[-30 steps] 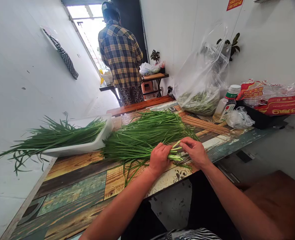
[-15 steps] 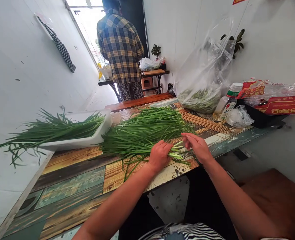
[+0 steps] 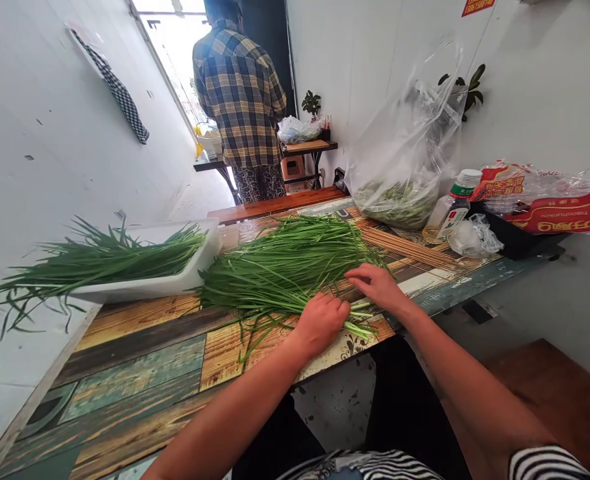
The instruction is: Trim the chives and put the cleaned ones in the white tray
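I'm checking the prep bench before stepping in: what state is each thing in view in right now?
Left hand: closed over the stem ends of the bunch.
Right hand: open, holding nothing, just above the stem ends.
Garlic chive bunch: loose, lying on the wooden tabletop.
White tray: holding more chives, which overhang its end.
Clear plastic bag: open, upright, with greens inside.
Plastic bottle: upright, capped.
Co-worker: standing, back turned.

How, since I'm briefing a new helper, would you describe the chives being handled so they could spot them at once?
On the wood-patterned table by the white wall lie two bunches of chives. The loose bunch lies on the tabletop, the left hand on its pale ends; the other bunch sits in a white tray.
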Demonstrator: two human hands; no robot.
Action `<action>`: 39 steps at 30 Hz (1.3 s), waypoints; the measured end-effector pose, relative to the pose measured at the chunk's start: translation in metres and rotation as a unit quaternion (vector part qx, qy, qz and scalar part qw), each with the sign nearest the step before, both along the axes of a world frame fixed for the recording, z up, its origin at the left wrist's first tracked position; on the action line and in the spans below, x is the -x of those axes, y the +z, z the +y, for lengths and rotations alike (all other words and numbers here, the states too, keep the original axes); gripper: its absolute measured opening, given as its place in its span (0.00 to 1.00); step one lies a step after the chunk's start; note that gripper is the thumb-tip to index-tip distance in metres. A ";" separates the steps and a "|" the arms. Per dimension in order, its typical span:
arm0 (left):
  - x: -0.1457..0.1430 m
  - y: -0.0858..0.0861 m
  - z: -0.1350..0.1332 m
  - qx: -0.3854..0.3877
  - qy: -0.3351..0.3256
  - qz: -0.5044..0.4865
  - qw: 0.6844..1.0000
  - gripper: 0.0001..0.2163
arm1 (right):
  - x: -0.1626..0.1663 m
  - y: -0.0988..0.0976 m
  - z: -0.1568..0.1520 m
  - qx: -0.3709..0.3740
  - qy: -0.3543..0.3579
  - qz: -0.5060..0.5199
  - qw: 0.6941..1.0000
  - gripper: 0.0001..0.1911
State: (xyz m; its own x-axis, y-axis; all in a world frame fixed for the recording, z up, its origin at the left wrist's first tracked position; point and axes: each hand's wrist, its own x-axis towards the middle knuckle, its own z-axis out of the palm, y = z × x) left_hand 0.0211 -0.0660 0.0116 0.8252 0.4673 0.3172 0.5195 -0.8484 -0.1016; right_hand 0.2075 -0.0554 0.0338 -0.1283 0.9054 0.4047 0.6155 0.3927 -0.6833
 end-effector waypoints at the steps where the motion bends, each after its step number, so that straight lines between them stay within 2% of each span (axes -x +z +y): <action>1: 0.000 0.000 -0.002 0.005 0.002 0.008 1.000 0.08 | 0.004 -0.002 0.008 0.001 0.021 -0.017 1.000 0.09; 5: -0.002 -0.001 -0.006 0.019 0.013 0.034 0.999 0.05 | 0.017 -0.015 0.036 0.006 0.025 -0.096 0.995 0.07; 8: -0.004 -0.002 -0.006 0.022 0.018 0.044 0.999 0.05 | 0.023 -0.021 0.044 -0.008 0.022 -0.150 0.988 0.06; 10: -0.004 0.000 -0.007 0.022 0.017 0.037 0.999 0.05 | 0.025 -0.022 0.045 -0.008 0.047 -0.144 0.988 0.06; 12: -0.003 0.003 -0.008 0.023 0.015 0.022 0.999 0.06 | 0.025 -0.021 0.045 0.017 0.078 -0.086 0.993 0.04; 15: 0.003 0.015 -0.010 0.011 0.041 -0.028 0.999 0.07 | 0.021 -0.013 0.043 0.085 0.099 0.058 0.990 0.07; 18: 0.012 0.028 -0.009 -0.041 0.093 -0.146 0.984 0.07 | 0.016 0.000 0.037 0.151 0.086 0.189 0.967 0.12; 21: 0.017 0.032 -0.004 -0.068 0.139 -0.262 0.953 0.13 | 0.015 0.013 0.027 0.194 0.109 0.275 0.935 0.14; 24: 0.018 0.027 0.003 -0.008 0.140 -0.289 0.947 0.19 | 0.020 0.018 0.016 0.199 0.137 0.325 0.914 0.15; 28: 0.018 0.019 0.009 0.094 0.133 -0.307 0.938 0.17 | 0.030 0.014 0.006 0.229 0.153 0.353 0.894 0.16; 30: 0.018 0.018 0.011 0.119 0.143 -0.321 0.929 0.15 | 0.030 0.008 0.006 0.238 0.149 0.339 0.898 0.17; 32: 0.018 0.017 0.014 0.138 0.141 -0.318 0.927 0.13 | 0.024 0.001 0.009 0.210 0.106 0.286 0.929 0.15; 35: 0.018 0.015 0.019 0.165 0.134 -0.288 0.934 0.11 | 0.006 -0.007 0.014 0.106 -0.029 0.141 0.984 0.09; 37: 0.018 0.014 0.021 0.178 0.142 -0.261 0.938 0.11 | -0.004 -0.006 0.012 0.035 -0.108 0.028 0.993 0.08; 39: 0.017 0.015 0.022 0.190 0.152 -0.231 0.942 0.10 | -0.008 -0.002 0.005 -0.025 -0.131 -0.059 0.989 0.08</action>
